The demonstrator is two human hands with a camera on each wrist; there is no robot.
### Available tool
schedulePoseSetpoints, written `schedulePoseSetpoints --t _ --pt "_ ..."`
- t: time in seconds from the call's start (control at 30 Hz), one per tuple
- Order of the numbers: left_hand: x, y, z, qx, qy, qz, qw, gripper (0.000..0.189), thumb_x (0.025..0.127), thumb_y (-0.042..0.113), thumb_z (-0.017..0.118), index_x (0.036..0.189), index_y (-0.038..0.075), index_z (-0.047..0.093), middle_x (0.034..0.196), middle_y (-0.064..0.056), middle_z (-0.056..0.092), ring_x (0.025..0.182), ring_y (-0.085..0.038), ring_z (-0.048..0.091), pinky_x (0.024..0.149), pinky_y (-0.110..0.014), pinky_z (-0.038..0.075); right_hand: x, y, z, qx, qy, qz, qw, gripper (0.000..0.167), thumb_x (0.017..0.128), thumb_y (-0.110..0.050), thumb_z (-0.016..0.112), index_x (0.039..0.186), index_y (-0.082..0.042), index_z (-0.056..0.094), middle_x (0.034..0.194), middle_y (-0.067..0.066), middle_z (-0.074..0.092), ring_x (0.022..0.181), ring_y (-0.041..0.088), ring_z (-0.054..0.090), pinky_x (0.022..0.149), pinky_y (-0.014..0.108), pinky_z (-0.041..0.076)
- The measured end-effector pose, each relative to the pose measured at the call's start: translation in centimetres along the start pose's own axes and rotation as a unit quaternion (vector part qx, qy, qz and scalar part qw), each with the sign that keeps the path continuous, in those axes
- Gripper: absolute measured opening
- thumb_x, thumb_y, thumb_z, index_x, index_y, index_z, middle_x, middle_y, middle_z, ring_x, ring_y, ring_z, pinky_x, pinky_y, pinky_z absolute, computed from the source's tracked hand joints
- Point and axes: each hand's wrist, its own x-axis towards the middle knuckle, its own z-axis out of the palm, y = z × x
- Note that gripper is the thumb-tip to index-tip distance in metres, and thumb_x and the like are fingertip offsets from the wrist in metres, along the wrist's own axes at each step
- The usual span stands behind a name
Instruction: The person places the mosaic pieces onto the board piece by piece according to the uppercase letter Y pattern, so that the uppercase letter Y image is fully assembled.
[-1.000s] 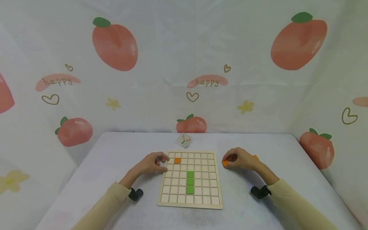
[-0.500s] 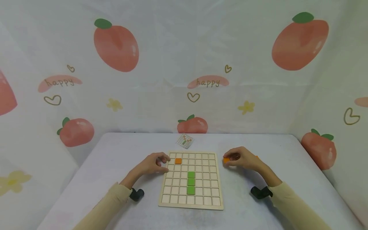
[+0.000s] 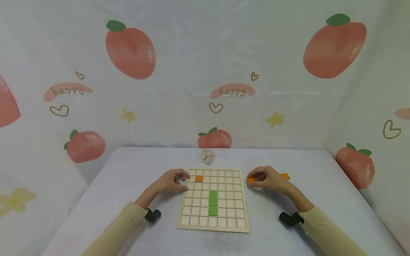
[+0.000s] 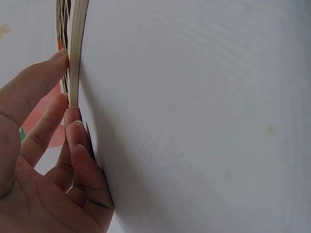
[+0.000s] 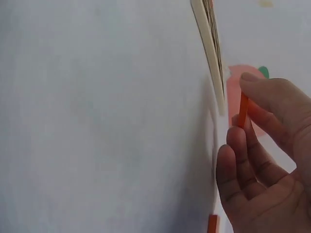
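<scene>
Orange tile pinched in the right hand beside the board; left hand, fingers curled, touches the board's edge.

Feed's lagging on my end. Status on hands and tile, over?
Left hand steadies the wooden grid board at its left edge. Right hand pinches an orange tile just right of the board. Nothing between tile and board.

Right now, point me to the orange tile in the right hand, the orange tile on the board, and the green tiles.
orange tile in the right hand (image 3: 251, 180): head view, its exposed left end.
orange tile on the board (image 3: 199, 178): head view, top face.
green tiles (image 3: 213, 202): head view, middle tile of the column.
</scene>
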Motion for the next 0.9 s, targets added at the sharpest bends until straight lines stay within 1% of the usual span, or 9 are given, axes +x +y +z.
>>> schedulePoseSetpoints --t 0.1,0.27,0.5,0.63,0.9 --pt "0.0 0.1 0.0 0.002 0.001 -0.003 1.0000 0.039 0.080 0.016 0.088 0.114 0.007 0.070 0.096 -0.001 0.058 0.080 -0.018 0.052 0.072 -0.034 0.044 0.2 -0.4 0.4 -0.004 0.004 -0.013 0.9999 0.025 0.087 -0.004 0.081 0.110 0.001 0.073 0.102 0.006 0.071 0.088 0.019 0.063 0.078 0.029 0.054" --pt "0.0 0.1 -0.1 0.005 0.003 -0.005 1.0000 0.038 0.080 0.015 0.088 0.113 0.007 0.070 0.095 -0.001 0.058 0.080 -0.018 0.052 0.072 -0.034 0.045 0.9 -1.0 1.3 0.002 -0.004 -0.028 0.9996 0.026 0.087 -0.006 0.081 0.110 0.002 0.073 0.103 0.006 0.071 0.089 0.020 0.064 0.079 0.031 0.055" --pt "-0.1 0.3 -0.1 0.001 0.000 -0.001 1.0000 0.038 0.080 0.015 0.088 0.113 0.007 0.070 0.095 -0.001 0.058 0.079 -0.018 0.052 0.072 -0.034 0.045 2.1 -1.7 2.8 0.009 -0.016 -0.033 0.9993 0.026 0.086 -0.009 0.083 0.109 -0.001 0.075 0.101 0.002 0.071 0.084 0.022 0.060 0.076 0.028 0.053" --pt "-0.1 0.3 -0.1 0.002 0.000 0.000 1.0000 0.039 0.080 0.015 0.088 0.114 0.007 0.070 0.095 -0.001 0.058 0.079 -0.018 0.052 0.072 -0.033 0.045 2.8 -2.4 3.6 0.015 -0.024 -0.043 0.9987 0.027 0.085 -0.010 0.084 0.109 0.000 0.075 0.098 0.001 0.069 0.083 0.023 0.060 0.075 0.029 0.053" --pt "-0.2 0.3 -0.2 -0.005 -0.002 0.002 1.0000 0.039 0.081 0.015 0.087 0.114 0.005 0.070 0.097 -0.003 0.059 0.080 -0.018 0.052 0.072 -0.033 0.045 4.3 -3.4 4.9 0.006 -0.035 -0.035 0.9987 0.027 0.087 -0.013 0.083 0.111 -0.003 0.076 0.103 -0.002 0.071 0.086 0.024 0.060 0.078 0.032 0.052"
